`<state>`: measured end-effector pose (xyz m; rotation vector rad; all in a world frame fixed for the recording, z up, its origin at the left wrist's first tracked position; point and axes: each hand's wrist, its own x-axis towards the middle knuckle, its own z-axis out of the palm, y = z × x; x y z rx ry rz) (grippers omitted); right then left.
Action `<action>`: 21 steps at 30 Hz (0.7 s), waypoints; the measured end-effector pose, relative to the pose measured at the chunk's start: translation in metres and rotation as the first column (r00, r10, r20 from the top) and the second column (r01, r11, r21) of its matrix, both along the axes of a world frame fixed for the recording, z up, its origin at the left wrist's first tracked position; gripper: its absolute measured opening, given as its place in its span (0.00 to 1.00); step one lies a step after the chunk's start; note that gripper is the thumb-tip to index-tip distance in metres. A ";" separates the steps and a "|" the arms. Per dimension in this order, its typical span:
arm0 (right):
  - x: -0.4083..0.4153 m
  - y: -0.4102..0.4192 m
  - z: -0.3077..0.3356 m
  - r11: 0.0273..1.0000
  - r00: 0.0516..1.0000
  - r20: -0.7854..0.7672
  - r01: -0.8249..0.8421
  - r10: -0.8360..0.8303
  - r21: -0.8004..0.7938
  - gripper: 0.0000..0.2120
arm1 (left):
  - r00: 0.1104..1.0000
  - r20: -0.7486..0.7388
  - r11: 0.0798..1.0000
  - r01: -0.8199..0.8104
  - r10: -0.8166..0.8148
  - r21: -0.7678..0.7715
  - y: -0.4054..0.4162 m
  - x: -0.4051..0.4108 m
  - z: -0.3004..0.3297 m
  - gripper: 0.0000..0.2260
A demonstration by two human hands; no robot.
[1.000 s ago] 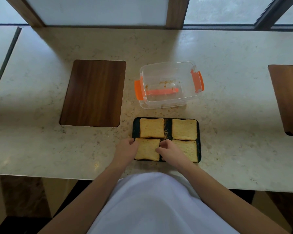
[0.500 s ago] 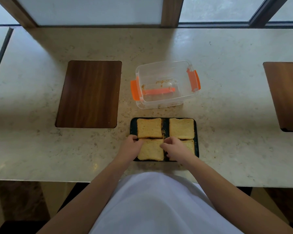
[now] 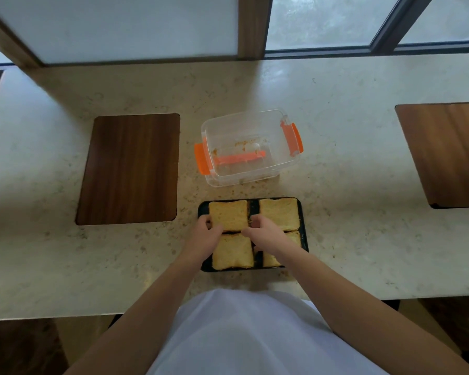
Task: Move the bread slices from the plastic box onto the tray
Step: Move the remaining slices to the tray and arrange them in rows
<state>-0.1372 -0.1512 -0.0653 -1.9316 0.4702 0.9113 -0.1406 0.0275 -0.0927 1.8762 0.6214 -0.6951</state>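
Note:
Four toasted bread slices lie on a small dark tray (image 3: 253,205) near the counter's front edge. My left hand (image 3: 205,238) pinches the left edge of the far left slice (image 3: 229,215), and my right hand (image 3: 267,234) pinches its right edge. The far right slice (image 3: 279,213) and the near left slice (image 3: 233,251) lie flat and untouched. My right wrist partly hides the near right slice (image 3: 295,237). Just behind the tray stands the clear plastic box (image 3: 279,169) with orange latches, holding only crumbs.
A dark wooden board (image 3: 130,169) is set into the marble counter left of the box, and another wooden board (image 3: 444,152) lies at the right. Crumbs are scattered between box and tray. Window frames run along the counter's back.
Both hands have moved away from me, off the near left slice and onto the edges of the far left slice. The view has shifted slightly.

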 end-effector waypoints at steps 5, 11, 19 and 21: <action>0.000 -0.001 -0.001 0.999 1.000 0.013 -0.014 0.014 0.038 0.30 | 0.999 -0.033 1.000 0.009 -0.008 0.004 0.003 0.001 -0.002 0.27; 0.000 0.002 -0.002 0.999 1.000 0.006 -0.013 0.012 0.046 0.28 | 0.999 -0.034 0.999 -0.034 0.034 0.012 0.001 0.000 -0.004 0.29; 0.001 0.008 -0.005 0.999 1.000 0.005 -0.031 0.031 0.028 0.27 | 0.999 -0.048 1.000 -0.020 0.020 0.011 0.006 0.001 0.001 0.27; 0.001 0.010 -0.005 0.999 1.000 -0.004 -0.025 0.026 0.032 0.27 | 0.999 -0.050 1.000 -0.007 0.008 0.012 0.009 -0.001 0.002 0.26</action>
